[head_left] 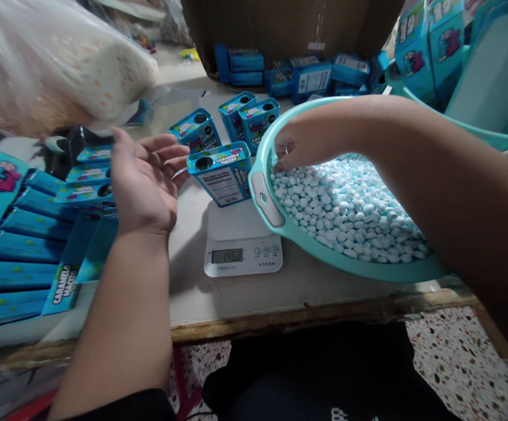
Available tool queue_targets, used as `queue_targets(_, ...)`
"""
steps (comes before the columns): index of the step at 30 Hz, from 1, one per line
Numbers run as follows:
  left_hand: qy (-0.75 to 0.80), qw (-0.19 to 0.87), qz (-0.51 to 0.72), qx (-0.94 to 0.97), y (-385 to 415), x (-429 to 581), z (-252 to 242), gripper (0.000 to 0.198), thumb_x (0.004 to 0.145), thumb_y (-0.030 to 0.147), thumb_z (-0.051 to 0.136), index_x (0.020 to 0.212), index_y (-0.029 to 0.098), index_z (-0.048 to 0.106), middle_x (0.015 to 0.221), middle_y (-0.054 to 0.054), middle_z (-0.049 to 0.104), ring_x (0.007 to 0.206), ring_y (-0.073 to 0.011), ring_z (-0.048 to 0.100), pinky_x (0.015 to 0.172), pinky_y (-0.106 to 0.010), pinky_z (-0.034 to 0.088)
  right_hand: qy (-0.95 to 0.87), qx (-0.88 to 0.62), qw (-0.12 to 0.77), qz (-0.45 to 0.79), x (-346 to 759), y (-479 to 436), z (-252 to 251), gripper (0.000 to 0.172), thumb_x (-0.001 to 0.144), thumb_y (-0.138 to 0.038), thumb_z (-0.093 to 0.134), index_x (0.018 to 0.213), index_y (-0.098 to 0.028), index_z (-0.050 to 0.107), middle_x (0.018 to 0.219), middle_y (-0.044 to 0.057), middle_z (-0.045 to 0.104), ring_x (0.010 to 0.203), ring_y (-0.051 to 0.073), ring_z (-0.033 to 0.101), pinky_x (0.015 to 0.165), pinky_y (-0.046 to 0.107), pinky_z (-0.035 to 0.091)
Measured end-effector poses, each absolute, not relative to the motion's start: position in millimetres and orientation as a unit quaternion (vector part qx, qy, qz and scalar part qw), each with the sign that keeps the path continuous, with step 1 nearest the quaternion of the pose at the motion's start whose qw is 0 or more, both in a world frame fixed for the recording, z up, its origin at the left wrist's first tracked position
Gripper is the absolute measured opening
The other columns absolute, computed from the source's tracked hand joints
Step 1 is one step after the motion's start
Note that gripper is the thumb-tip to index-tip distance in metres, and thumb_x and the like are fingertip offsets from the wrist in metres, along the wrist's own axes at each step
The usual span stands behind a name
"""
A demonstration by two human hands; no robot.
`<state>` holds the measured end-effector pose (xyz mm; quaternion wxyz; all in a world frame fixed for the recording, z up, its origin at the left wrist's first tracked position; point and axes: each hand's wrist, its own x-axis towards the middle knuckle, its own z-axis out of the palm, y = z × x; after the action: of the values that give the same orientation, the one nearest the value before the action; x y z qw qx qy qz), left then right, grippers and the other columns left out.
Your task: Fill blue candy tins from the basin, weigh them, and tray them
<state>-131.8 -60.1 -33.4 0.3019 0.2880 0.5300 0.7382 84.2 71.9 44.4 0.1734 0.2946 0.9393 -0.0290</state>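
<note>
My left hand (146,181) is palm up with its fingers apart, holding nothing. Its fingertips are beside a blue candy tin (221,175) that stands on a white digital scale (243,254). The tin has a round dark hole in its top, and the scale's display is lit with digits. Over the left inside of a turquoise basin (346,260) my right hand (295,140) reaches down to a heap of small pale-blue and white candies (346,204). Its fingers are curled toward the thumb; what they hold, if anything, is hidden.
Behind the scale stand several more blue tins (258,120). A cardboard box (289,29) with blue boxes lies at the back. To the left are an opened blue display carton (30,234) and a clear plastic bag (82,64). The wooden table edge (302,318) runs along the front.
</note>
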Motion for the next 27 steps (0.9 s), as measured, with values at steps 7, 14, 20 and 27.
queue_targets(7, 0.525, 0.313, 0.741, 0.278, -59, -134, -35, 0.082, 0.098, 0.072, 0.006, 0.084, 0.015, 0.063, 0.080, -0.009, 0.066, 0.066, -0.0156, 0.058, 0.060, -0.029, 0.047, 0.939, 0.298, 0.170, -0.028, 85, 72, 43, 0.049, 0.095, -0.056, 0.058, 0.104, -0.011, 0.073, 0.084, 0.004, 0.068, 0.073, 0.011, 0.054, 0.069, 0.032, 0.031)
queue_targets(14, 0.509, 0.318, 0.753, 0.268, -60, -137, -34, 0.078, 0.099, 0.072, 0.015, 0.082, 0.015, 0.066, 0.076, -0.008, 0.067, 0.064, -0.0146, 0.061, 0.059, -0.027, 0.049, 0.942, 0.279, 0.183, -0.046, 86, 65, 54, 0.057, 0.096, -0.066, 0.050, 0.107, -0.016, 0.075, 0.091, 0.006, 0.069, 0.078, 0.017, 0.058, 0.073, 0.034, 0.036)
queue_targets(20, 0.513, 0.320, 0.758, 0.243, -62, -138, -30, 0.074, 0.098, 0.074, 0.027, 0.079, 0.015, 0.067, 0.074, -0.007, 0.068, 0.064, -0.0148, 0.063, 0.061, -0.028, 0.049, 0.941, 0.263, 0.197, -0.083, 90, 61, 61, 0.060, 0.078, -0.071, 0.071, 0.116, -0.025, 0.075, 0.100, 0.003, 0.070, 0.085, 0.020, 0.061, 0.077, 0.035, 0.038)
queue_targets(27, 0.513, 0.321, 0.759, 0.242, -64, -136, -29, 0.068, 0.101, 0.066, 0.028, 0.080, 0.015, 0.068, 0.074, -0.008, 0.069, 0.066, -0.0157, 0.064, 0.064, -0.030, 0.048, 0.942, 0.266, 0.185, -0.091, 91, 55, 63, 0.039, 0.079, -0.052, 0.079, 0.106, -0.024, 0.078, 0.092, 0.001, 0.070, 0.077, 0.015, 0.059, 0.071, 0.032, 0.036)
